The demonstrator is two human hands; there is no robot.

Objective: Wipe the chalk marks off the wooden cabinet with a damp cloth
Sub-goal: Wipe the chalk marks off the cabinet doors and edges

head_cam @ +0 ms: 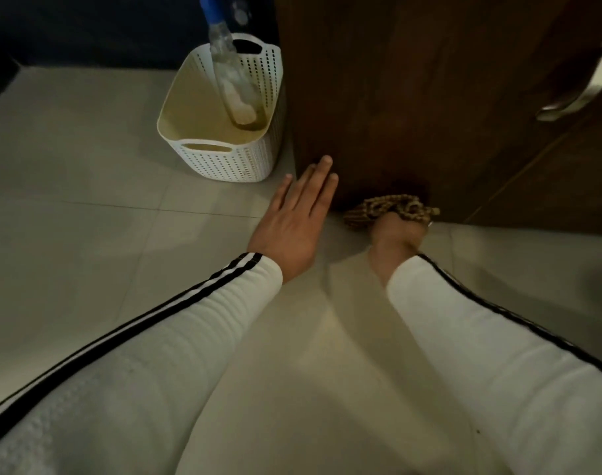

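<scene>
The dark wooden cabinet (412, 97) fills the upper right of the head view. My right hand (394, 240) is shut on a bunched brown-and-cream patterned cloth (390, 209), which is pressed against the cabinet's bottom edge where it meets the floor. My left hand (298, 221) lies flat and open with its fingers together, fingertips touching the cabinet's lower left corner. No chalk marks stand out on the dim wood. Both arms wear white sleeves with black stripes.
A white perforated plastic basket (224, 162) stands on the floor just left of the cabinet, holding a clear spray bottle (232, 87) with a blue top. A metal handle (587, 87) sticks out of the cabinet at right. Pale floor tiles (87, 217) spread to the left and front.
</scene>
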